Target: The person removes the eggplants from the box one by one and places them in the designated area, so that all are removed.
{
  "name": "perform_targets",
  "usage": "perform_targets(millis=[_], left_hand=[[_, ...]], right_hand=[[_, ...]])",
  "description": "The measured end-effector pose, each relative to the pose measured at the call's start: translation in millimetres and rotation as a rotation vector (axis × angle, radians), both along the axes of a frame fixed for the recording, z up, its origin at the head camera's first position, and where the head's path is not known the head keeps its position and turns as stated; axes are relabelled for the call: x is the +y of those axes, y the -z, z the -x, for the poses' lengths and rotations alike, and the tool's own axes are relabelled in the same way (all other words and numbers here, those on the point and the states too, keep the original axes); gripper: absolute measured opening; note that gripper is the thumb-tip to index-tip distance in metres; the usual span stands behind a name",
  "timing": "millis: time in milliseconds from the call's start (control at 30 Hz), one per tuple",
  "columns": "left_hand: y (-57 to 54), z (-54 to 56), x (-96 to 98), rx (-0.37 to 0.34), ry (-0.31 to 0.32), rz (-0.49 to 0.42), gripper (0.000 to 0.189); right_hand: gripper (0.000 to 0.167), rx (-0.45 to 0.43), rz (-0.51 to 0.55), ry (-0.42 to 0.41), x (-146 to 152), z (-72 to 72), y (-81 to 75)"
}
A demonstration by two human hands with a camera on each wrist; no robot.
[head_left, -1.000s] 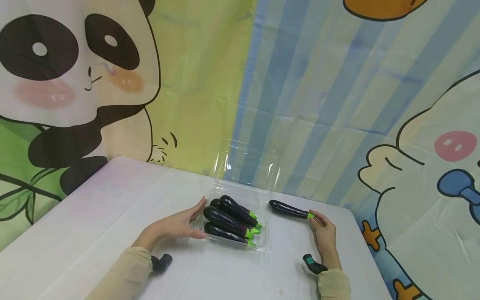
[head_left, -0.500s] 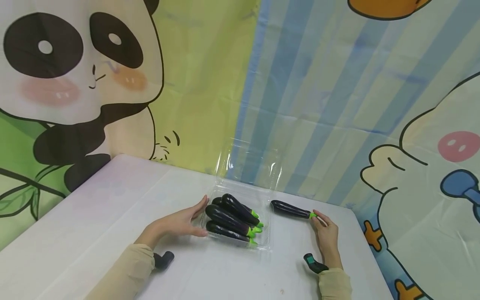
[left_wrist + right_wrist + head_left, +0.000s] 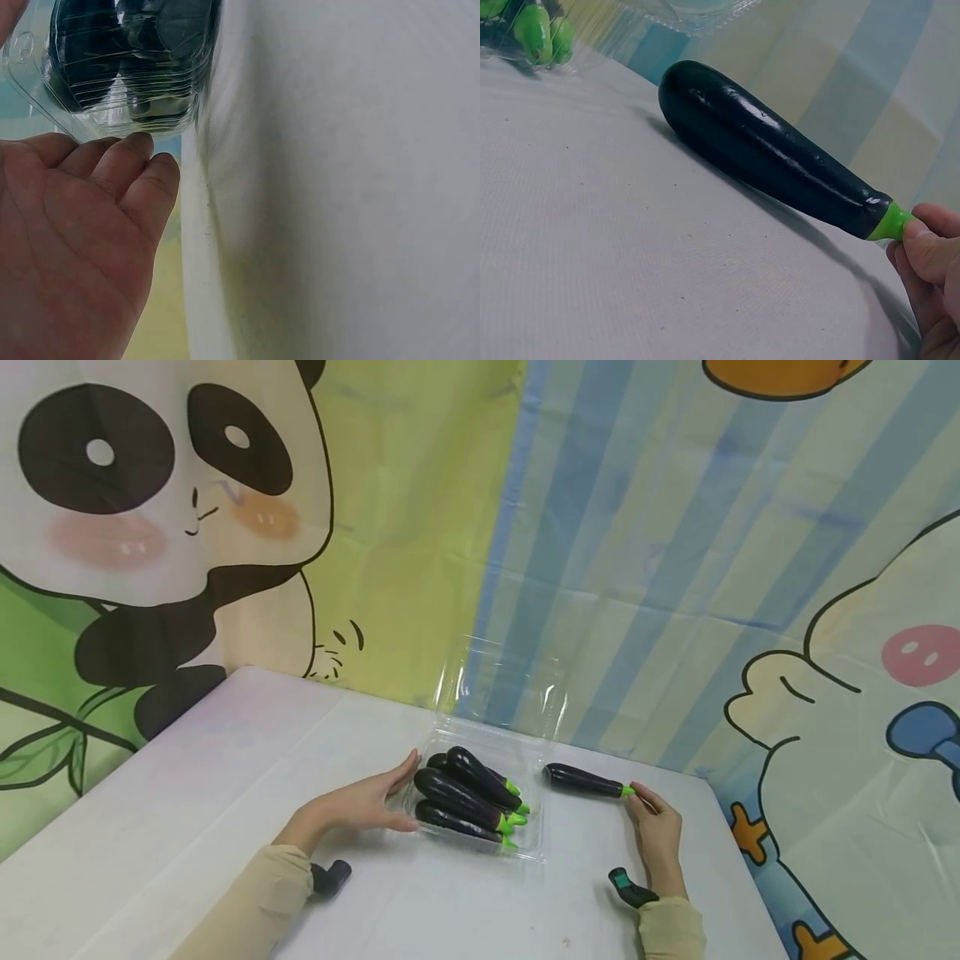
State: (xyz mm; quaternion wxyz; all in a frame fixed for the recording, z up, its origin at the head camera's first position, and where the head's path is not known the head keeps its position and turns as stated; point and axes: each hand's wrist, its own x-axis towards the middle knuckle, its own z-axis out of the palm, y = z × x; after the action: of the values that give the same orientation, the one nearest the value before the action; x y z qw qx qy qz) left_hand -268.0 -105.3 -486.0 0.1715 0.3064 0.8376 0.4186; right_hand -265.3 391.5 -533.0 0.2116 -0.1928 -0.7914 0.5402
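Note:
A clear plastic clamshell box stands on the table with its lid raised at the back. Inside lie several dark purple eggplants, their green stems to the right. At the box's left side is my left hand, thumb and fingers spread; in the left wrist view the fingertips meet the box's ribbed wall. To the right of the box, my right hand pinches one more eggplant by its green stem. In the right wrist view this eggplant slants just over the tabletop, its round end towards the box.
The white-covered table ends at a cartoon-printed curtain behind it. The raised clear lid stands up close to that curtain. A dark wrist-worn device sits by the left cuff, another by the right.
The whole head view has shifted slightly to the right in the picture. Both hands, the box and the held eggplant keep nearly the same places relative to one another.

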Motion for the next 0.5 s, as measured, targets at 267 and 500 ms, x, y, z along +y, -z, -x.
perform_targets(millis=[267, 500], left_hand=[[-1.1, -0.9, 0.9, -0.004, 0.001, 0.005, 0.118], [-1.4, -0.8, 0.5, -0.015, -0.004, 0.006, 0.118]], right_hand=[[0.029, -0.046, -0.063, 0.043, 0.8, -3.6, -1.6], [0.03, -0.053, -0.061, 0.048, 0.3, -3.8, -3.0]])
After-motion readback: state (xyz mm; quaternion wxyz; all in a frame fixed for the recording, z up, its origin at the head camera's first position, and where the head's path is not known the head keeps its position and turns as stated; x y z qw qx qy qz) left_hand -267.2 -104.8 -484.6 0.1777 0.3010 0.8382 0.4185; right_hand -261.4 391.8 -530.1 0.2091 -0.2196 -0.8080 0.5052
